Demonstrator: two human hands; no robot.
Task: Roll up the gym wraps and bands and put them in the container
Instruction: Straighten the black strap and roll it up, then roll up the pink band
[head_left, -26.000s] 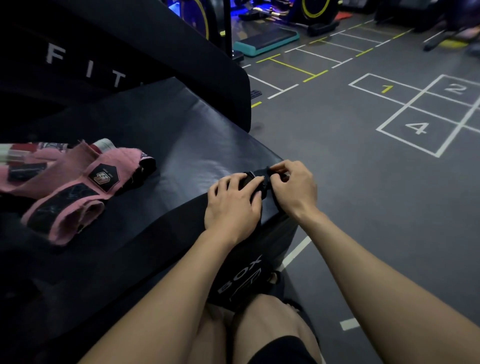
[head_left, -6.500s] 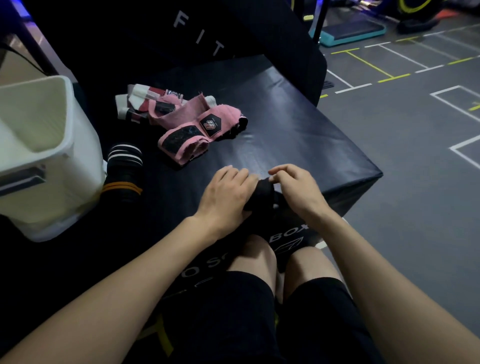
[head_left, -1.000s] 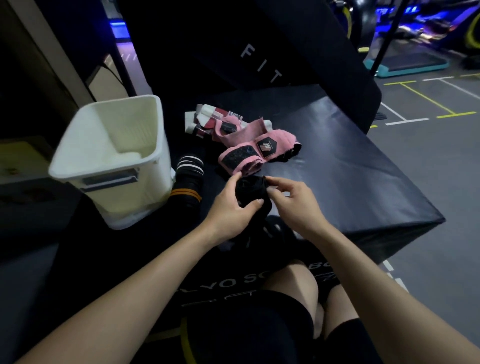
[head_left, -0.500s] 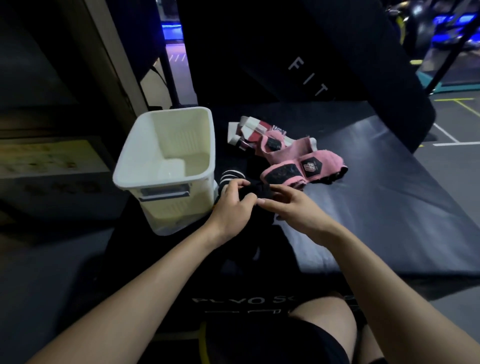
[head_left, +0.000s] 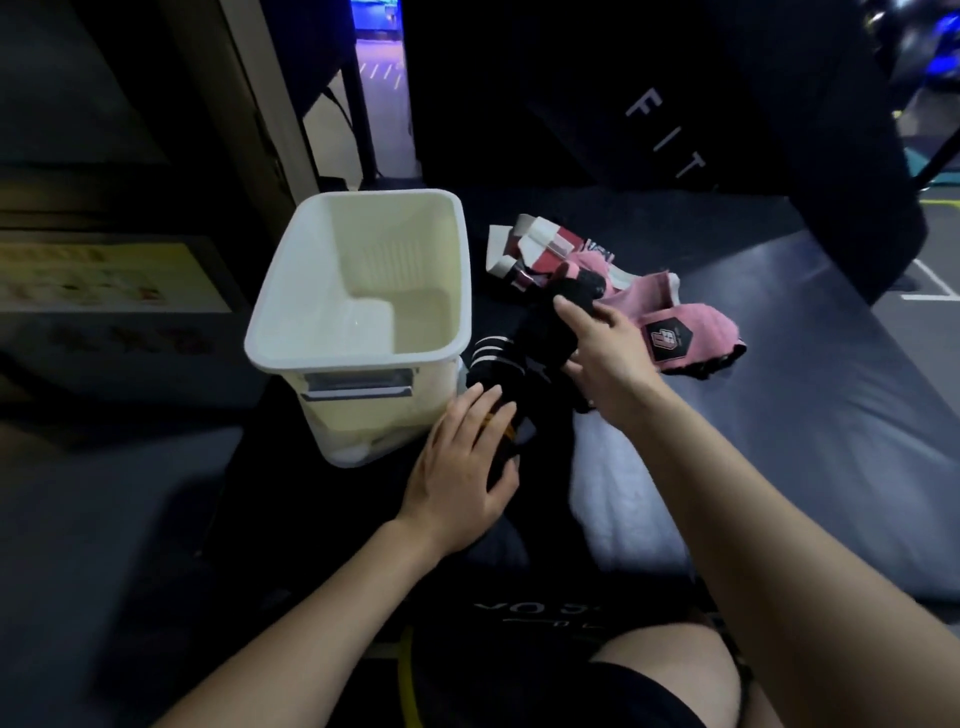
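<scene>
On the black padded box (head_left: 779, 415) in front of me, the white plastic container (head_left: 291, 322) is standing upright at the left. I am seeing its pale ribbed walls and bare floor, with no wrap or band lying inside it.

Just beside the container's right wall, a black rolled wrap with white and orange stripes (head_left: 488, 364) is lying on the pad. My left hand (head_left: 462, 467) is resting over its near end, fingers fairly straight and spread, touching it without curling round it.

My right hand (head_left: 602, 358) is reaching forward above the pad and gripping a black rolled wrap (head_left: 550, 332); my thumb and fingers are closing round the roll, which is sitting clear of the container, to the right of its rim. The frame is blurring here, so I am unable to tell the roll's exact edges.

Behind my right hand, the pink wraps (head_left: 685, 332) are lying loose in a heap, a black badge showing on the nearest one. Touching that heap at the back left, the white and red wraps (head_left: 524, 249) are lying unrolled.
</scene>
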